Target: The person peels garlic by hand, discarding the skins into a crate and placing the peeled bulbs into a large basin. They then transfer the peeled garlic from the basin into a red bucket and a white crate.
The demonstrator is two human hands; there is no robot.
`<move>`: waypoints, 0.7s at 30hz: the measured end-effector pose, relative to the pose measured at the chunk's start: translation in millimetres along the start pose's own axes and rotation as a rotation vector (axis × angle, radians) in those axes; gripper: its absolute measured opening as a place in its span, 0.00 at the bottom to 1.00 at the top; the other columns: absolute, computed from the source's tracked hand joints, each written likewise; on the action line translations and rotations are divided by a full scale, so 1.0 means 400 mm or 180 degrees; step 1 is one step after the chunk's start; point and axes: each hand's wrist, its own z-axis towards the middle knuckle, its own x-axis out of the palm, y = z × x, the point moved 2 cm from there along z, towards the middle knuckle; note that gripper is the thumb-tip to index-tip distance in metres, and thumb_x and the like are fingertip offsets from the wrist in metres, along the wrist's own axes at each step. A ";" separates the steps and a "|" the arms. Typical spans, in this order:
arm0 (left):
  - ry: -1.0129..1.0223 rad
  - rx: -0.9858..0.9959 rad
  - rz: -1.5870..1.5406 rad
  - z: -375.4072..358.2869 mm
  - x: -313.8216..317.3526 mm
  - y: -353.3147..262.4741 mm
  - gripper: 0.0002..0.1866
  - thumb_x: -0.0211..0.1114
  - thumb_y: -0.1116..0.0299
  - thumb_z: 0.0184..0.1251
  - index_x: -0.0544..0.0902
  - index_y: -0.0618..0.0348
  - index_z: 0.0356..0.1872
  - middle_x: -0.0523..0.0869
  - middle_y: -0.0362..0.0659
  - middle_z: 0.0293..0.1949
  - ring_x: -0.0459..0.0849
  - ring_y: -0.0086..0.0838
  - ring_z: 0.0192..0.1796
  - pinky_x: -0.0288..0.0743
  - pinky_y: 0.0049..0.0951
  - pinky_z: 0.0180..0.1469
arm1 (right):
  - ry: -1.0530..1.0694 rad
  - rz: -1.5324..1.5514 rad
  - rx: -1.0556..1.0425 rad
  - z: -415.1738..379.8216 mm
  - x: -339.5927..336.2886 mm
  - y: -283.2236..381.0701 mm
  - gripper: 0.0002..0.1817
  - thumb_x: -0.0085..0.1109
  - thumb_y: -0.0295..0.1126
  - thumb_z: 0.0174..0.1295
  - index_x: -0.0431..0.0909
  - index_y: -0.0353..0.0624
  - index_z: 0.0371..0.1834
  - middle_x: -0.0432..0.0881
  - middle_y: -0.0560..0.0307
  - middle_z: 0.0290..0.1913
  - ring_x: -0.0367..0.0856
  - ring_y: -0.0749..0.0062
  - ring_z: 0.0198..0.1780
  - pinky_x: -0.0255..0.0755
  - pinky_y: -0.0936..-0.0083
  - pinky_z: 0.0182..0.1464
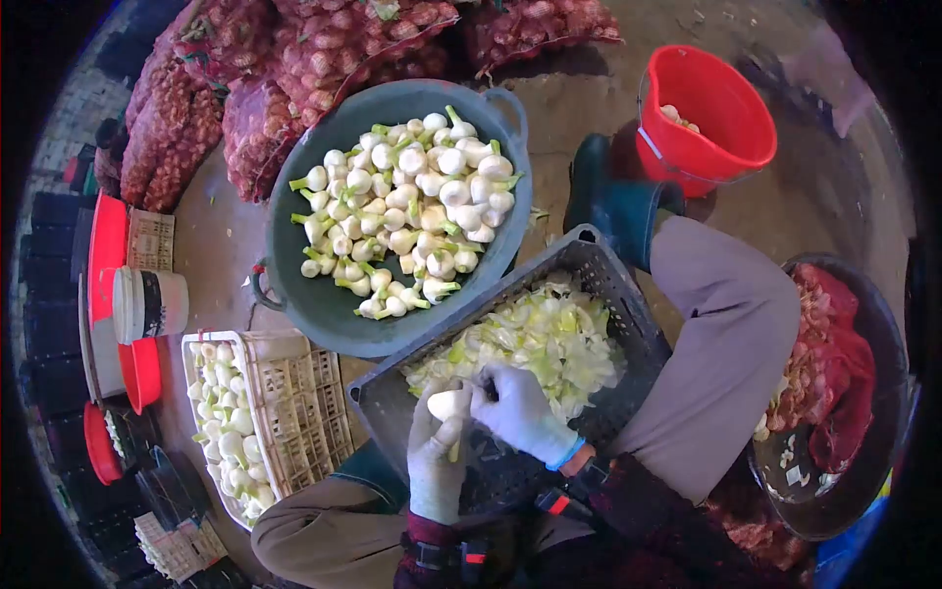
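Note:
My left hand (437, 456), in a pale glove, is closed around a peeled white onion (448, 404) above the near left part of a black crate (643, 319). My right hand (525, 407), also gloved, is beside the onion with its fingers pinched together. What those fingers hold, if anything, is hidden. Pale green and white onion peelings (549, 339) are heaped in the crate. Just beyond stands a large grey-green tub (294, 221) of peeled white onions with short green stems.
Left of the crate, a white plastic basket (304, 398) holds more peeled onions. Mesh sacks (314, 49) of unpeeled onions lie at the back. A red bucket (706, 128) stands beyond my boot (618, 201). At right, a dark basin (883, 393) holds a red mesh sack (842, 393).

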 end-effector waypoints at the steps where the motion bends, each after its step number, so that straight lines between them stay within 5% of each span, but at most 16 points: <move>1: 0.0039 0.0022 -0.0006 0.000 0.001 -0.001 0.30 0.63 0.65 0.67 0.65 0.67 0.66 0.80 0.45 0.49 0.80 0.27 0.48 0.73 0.28 0.54 | 0.0236 0.0930 0.0714 0.003 0.010 -0.028 0.09 0.64 0.33 0.59 0.77 0.39 0.31 0.81 0.54 0.27 0.80 0.63 0.24 0.73 0.68 0.27; 3: 0.0092 -0.0075 0.0011 0.005 -0.042 0.021 0.29 0.63 0.62 0.68 0.67 0.68 0.64 0.81 0.45 0.49 0.80 0.27 0.46 0.74 0.27 0.51 | 0.0561 0.2338 0.1714 0.024 -0.034 0.023 0.13 0.60 0.40 0.66 0.76 0.41 0.31 0.80 0.63 0.27 0.76 0.79 0.21 0.69 0.78 0.23; 8: 0.0429 -0.0102 -0.0100 -0.007 -0.062 0.008 0.31 0.64 0.54 0.68 0.70 0.70 0.61 0.82 0.46 0.48 0.81 0.28 0.43 0.74 0.26 0.44 | 0.0668 0.3362 0.1824 0.025 -0.131 0.026 0.08 0.53 0.35 0.67 0.76 0.43 0.37 0.79 0.63 0.27 0.76 0.81 0.20 0.66 0.84 0.22; 10: 0.0522 0.0043 -0.0497 -0.026 -0.057 -0.015 0.29 0.62 0.52 0.69 0.73 0.70 0.59 0.82 0.45 0.47 0.80 0.25 0.40 0.72 0.22 0.38 | -0.0344 0.3842 0.1504 0.027 -0.162 -0.042 0.08 0.53 0.35 0.67 0.78 0.42 0.38 0.80 0.64 0.29 0.75 0.80 0.22 0.66 0.83 0.22; 14: 0.0095 0.0702 -0.0302 -0.149 -0.084 -0.230 0.25 0.62 0.56 0.70 0.75 0.68 0.57 0.83 0.45 0.45 0.80 0.22 0.36 0.72 0.21 0.34 | -0.0340 0.1555 0.1125 0.021 -0.161 -0.068 0.09 0.56 0.35 0.65 0.80 0.41 0.35 0.79 0.63 0.31 0.74 0.80 0.30 0.71 0.79 0.29; 18: -0.1369 0.1683 0.1519 -0.302 -0.235 -0.555 0.20 0.61 0.73 0.63 0.75 0.69 0.57 0.84 0.44 0.37 0.81 0.23 0.33 0.74 0.20 0.36 | -0.0125 0.0521 0.0543 0.004 -0.120 -0.127 0.11 0.57 0.35 0.65 0.78 0.38 0.33 0.79 0.60 0.30 0.75 0.79 0.30 0.71 0.78 0.25; 19: -0.1449 0.1535 0.1531 -0.305 -0.307 -0.603 0.21 0.62 0.76 0.61 0.75 0.69 0.57 0.84 0.44 0.37 0.82 0.24 0.33 0.76 0.21 0.37 | -0.0001 0.0775 0.0848 -0.003 -0.126 -0.071 0.09 0.54 0.32 0.66 0.78 0.39 0.42 0.77 0.65 0.32 0.73 0.83 0.30 0.70 0.80 0.28; 21: -0.1582 0.1290 0.1765 -0.248 -0.535 -0.641 0.22 0.62 0.79 0.59 0.75 0.70 0.57 0.84 0.45 0.37 0.84 0.26 0.33 0.80 0.24 0.37 | 0.0098 0.0795 0.0822 0.002 -0.126 -0.063 0.09 0.55 0.32 0.66 0.78 0.38 0.42 0.77 0.65 0.31 0.73 0.83 0.30 0.70 0.81 0.27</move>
